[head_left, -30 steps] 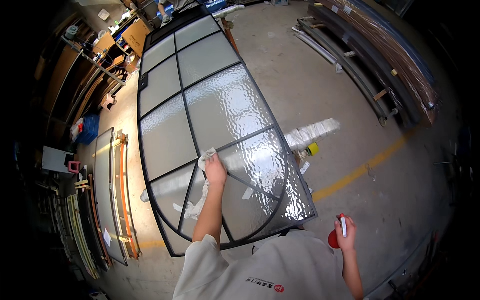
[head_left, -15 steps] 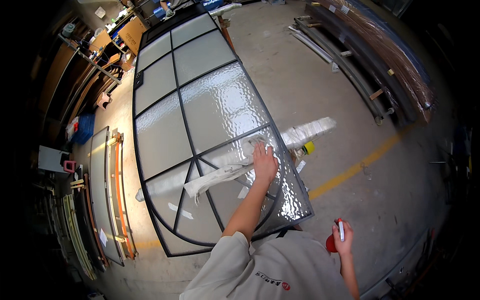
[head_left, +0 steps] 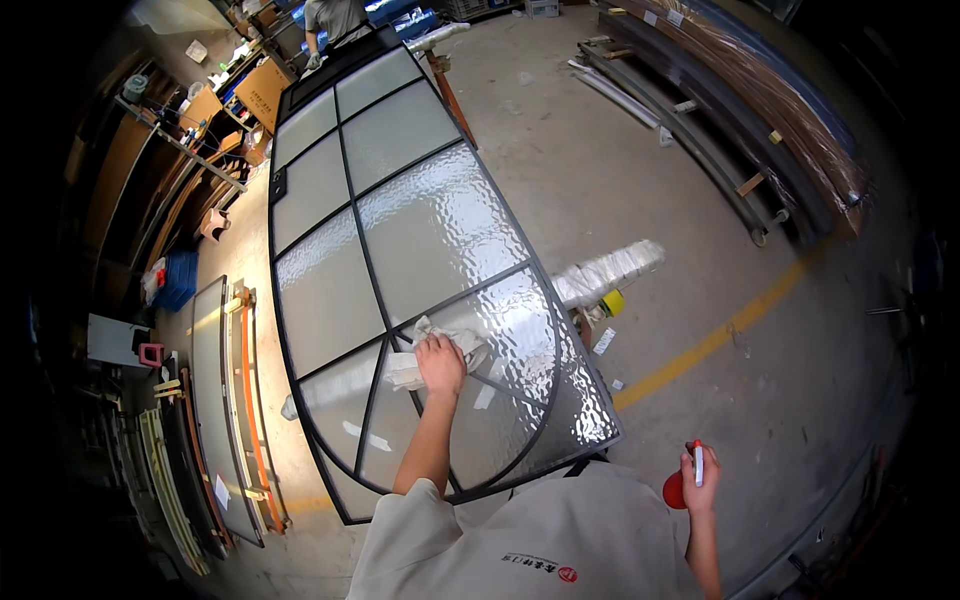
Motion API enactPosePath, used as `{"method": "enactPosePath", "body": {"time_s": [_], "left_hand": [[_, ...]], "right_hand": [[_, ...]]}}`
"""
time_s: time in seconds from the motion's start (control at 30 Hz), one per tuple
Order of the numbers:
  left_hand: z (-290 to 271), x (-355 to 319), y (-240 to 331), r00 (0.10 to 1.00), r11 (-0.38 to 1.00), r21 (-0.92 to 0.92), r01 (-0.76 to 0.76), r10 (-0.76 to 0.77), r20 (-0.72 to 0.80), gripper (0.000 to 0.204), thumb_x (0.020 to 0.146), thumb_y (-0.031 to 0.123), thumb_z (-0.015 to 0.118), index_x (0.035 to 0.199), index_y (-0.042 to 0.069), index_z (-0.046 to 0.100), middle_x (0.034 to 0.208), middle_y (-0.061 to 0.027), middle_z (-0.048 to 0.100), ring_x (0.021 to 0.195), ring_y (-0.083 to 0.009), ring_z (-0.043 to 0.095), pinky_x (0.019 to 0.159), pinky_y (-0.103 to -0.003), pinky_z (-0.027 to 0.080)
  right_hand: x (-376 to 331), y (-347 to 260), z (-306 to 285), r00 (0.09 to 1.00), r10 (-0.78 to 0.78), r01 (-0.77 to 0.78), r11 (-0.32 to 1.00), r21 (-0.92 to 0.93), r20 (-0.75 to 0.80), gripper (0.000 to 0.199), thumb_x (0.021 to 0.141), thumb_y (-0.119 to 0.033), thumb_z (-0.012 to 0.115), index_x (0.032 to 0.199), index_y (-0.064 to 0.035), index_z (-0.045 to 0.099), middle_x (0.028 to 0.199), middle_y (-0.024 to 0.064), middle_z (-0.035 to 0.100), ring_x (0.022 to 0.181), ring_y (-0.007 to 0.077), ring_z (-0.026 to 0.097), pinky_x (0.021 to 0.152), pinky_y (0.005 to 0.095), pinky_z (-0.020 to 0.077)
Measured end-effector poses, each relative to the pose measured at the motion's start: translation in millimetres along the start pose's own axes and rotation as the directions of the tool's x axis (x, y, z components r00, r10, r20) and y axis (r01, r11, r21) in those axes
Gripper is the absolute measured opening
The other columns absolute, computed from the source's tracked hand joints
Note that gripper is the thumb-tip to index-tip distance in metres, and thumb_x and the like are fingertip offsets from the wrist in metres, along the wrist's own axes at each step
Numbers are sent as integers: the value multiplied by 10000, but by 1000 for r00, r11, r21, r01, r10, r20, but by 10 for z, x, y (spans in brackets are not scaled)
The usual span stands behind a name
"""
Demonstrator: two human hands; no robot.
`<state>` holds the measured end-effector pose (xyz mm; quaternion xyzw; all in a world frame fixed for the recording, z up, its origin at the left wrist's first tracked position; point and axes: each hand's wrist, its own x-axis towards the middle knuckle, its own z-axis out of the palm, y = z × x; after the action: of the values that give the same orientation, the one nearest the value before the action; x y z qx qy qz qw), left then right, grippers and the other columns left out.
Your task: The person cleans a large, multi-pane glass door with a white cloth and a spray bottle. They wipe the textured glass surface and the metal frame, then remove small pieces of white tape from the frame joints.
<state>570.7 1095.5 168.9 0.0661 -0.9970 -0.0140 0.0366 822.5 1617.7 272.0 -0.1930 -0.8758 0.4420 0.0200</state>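
Under my left hand (head_left: 441, 366) is a crumpled whitish cloth (head_left: 405, 372), gripped and pressed onto a large black-framed glass door panel (head_left: 420, 225). The hand lies near the point where the thin black bars meet above the curved bar. The glass is rippled and catches bright glare on its right half. Off the panel's near right corner, my right hand (head_left: 706, 480) is closed around a red spray bottle (head_left: 675, 491) with a white and red head. Part of that bottle is hidden by the fingers.
A plastic-wrapped beam (head_left: 610, 272) runs beneath the panel and sticks out right, beside a yellow-green roll (head_left: 612, 303). Another person (head_left: 335, 18) stands at the panel's far end. Long wrapped profiles (head_left: 740, 110) lie on a rack at right; framed panels (head_left: 222, 400) stand at left.
My left hand has slid the cloth leftward and slightly nearer across the glass, bunching it up. My right hand still holds the spray bottle. More of the person at the far end shows.
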Motion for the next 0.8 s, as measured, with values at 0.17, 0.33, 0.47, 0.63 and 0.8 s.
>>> {"method": "enactPosePath", "body": {"time_s": [0.17,0.33,0.47,0.63,0.8], "left_hand": [[10,-447,798,990,990,-36,-139,139,-2,553,1011,398,593,1378,-9,670,1490,-213,629,1331,-380,568,1195,-547,349],[-41,-62,-129,986,979,151,140,-151,70,707,1038,483,534,1580,28,532,1670,-131,495,1590,-389,337,1315,-627,127],[172,-138,49,996,997,46,64,-67,66,720,1024,440,563,1551,-48,522,1656,-245,463,1583,-425,335,1328,-537,192],[109,-1042,1316,930,861,-376,-342,367,-5,723,965,413,703,1470,-84,558,1620,-272,476,1548,-460,380,1291,-564,280],[45,-1195,1361,898,816,-427,-389,439,22,706,942,383,749,1527,41,552,1629,-176,500,1558,-370,402,1295,-548,273]], "right_hand": [[20,-4,20,1000,-20,21,999,-39,21,221,948,-87,719,1133,34,725,1106,183,727,1025,366,716,952,413,550],[148,-112,16,999,-49,49,999,-7,23,233,945,-102,730,1145,16,735,1120,183,729,1042,370,718,962,416,551],[224,-88,-35,997,-76,77,997,-32,21,246,938,-104,740,1159,4,736,1126,186,733,1049,370,726,964,417,557],[233,-75,-47,997,-75,75,997,-21,29,254,929,-95,744,1162,5,737,1123,191,741,1040,375,737,953,422,566],[308,-132,28,996,-83,83,996,-7,43,245,927,-92,743,1151,6,742,1119,195,740,1029,383,736,943,423,570]]}}
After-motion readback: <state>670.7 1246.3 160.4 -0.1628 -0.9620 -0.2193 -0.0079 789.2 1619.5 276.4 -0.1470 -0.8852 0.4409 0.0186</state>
